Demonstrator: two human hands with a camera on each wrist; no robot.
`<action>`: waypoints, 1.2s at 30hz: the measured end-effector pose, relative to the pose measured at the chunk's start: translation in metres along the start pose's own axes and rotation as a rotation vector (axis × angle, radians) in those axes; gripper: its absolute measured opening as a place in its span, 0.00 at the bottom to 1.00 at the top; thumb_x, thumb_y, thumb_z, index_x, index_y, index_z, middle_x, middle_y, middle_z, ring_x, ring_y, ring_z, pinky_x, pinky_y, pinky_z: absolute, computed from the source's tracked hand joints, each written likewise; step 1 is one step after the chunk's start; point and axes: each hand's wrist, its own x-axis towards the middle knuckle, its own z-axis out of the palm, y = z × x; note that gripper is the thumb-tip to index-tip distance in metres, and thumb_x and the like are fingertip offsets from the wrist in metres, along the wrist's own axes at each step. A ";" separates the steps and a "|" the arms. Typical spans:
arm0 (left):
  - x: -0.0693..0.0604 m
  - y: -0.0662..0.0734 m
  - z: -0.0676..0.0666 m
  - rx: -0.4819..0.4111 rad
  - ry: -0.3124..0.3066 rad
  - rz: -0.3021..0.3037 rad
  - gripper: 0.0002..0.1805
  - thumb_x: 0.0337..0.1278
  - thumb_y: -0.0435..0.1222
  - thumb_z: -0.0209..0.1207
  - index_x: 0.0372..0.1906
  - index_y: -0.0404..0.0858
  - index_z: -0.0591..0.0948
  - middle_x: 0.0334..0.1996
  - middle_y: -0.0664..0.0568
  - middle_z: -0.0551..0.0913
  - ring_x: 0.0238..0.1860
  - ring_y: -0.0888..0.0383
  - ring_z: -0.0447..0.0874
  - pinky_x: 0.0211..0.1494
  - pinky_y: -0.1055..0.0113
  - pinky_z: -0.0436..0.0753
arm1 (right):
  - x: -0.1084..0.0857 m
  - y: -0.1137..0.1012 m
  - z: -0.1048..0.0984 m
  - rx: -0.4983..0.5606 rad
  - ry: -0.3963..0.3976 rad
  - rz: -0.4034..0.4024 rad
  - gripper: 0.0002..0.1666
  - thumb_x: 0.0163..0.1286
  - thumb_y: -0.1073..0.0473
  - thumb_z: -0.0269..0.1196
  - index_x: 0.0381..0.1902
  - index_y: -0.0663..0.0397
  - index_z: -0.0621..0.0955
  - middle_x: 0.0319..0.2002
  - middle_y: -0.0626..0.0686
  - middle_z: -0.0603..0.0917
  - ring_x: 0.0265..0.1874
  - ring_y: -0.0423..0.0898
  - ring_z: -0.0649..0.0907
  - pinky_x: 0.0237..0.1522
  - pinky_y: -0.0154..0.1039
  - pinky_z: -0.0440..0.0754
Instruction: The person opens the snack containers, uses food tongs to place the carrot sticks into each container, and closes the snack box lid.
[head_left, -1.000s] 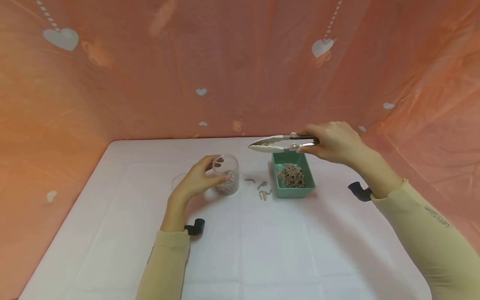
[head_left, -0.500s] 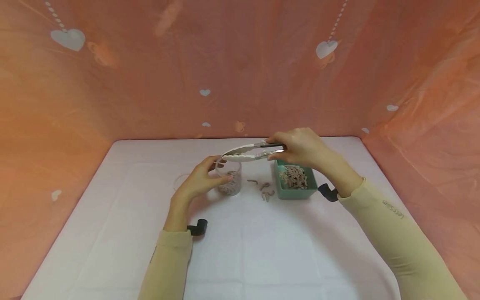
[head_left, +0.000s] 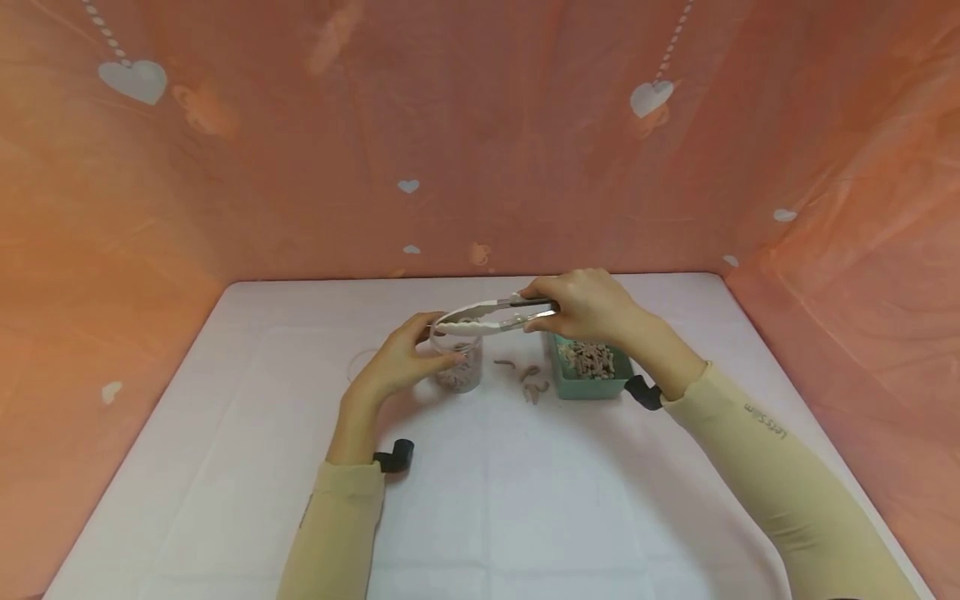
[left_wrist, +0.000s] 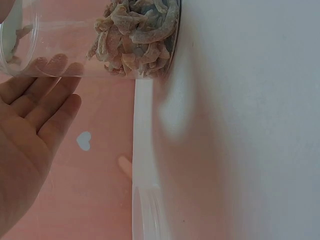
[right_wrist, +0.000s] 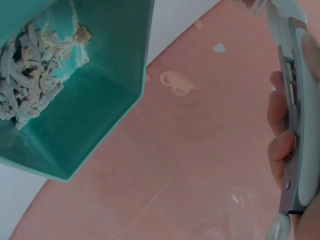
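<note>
My left hand (head_left: 401,352) holds a clear plastic jar (head_left: 471,377) upright on the table, thumb on the near side and fingers behind. Dried brownish strips (left_wrist: 135,40) lie in the jar's lower part. With my right hand (head_left: 592,307) I grip metal tongs (head_left: 491,327) with white scalloped tips, level above the jar. Their tips are over the jar's mouth, and small strips show between them. The green rectangular tub (head_left: 592,390) stands below and beside my right hand, with a pile of the same strips (right_wrist: 30,75) inside.
Several loose strips (head_left: 531,390) lie on the white tablecloth (head_left: 480,500) between jar and tub. A clear round lid (head_left: 360,362) lies behind my left wrist. An orange curtain with hearts (head_left: 480,150) surrounds the table at the back and sides.
My right hand has carried the tongs leftward and down from above the tub to the jar's mouth. The left hand keeps its hold on the jar.
</note>
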 end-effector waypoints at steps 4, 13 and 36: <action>-0.001 0.001 0.000 -0.010 0.000 0.001 0.39 0.58 0.43 0.75 0.71 0.39 0.72 0.69 0.44 0.74 0.74 0.40 0.69 0.76 0.42 0.68 | -0.001 0.000 0.001 0.000 0.001 0.000 0.26 0.59 0.48 0.79 0.53 0.52 0.88 0.33 0.48 0.91 0.21 0.40 0.79 0.23 0.44 0.76; -0.001 0.002 0.002 -0.013 -0.007 -0.002 0.39 0.58 0.44 0.75 0.72 0.40 0.72 0.70 0.44 0.74 0.74 0.40 0.69 0.76 0.41 0.68 | -0.005 0.001 0.001 0.003 0.020 -0.004 0.27 0.59 0.47 0.80 0.53 0.52 0.88 0.34 0.49 0.91 0.20 0.40 0.78 0.22 0.42 0.75; 0.000 -0.001 0.000 -0.009 0.002 0.015 0.40 0.59 0.44 0.75 0.73 0.38 0.71 0.68 0.43 0.76 0.73 0.39 0.70 0.76 0.44 0.69 | -0.092 0.045 -0.032 -0.075 0.063 0.110 0.29 0.55 0.53 0.82 0.52 0.57 0.86 0.33 0.49 0.89 0.25 0.42 0.80 0.27 0.42 0.78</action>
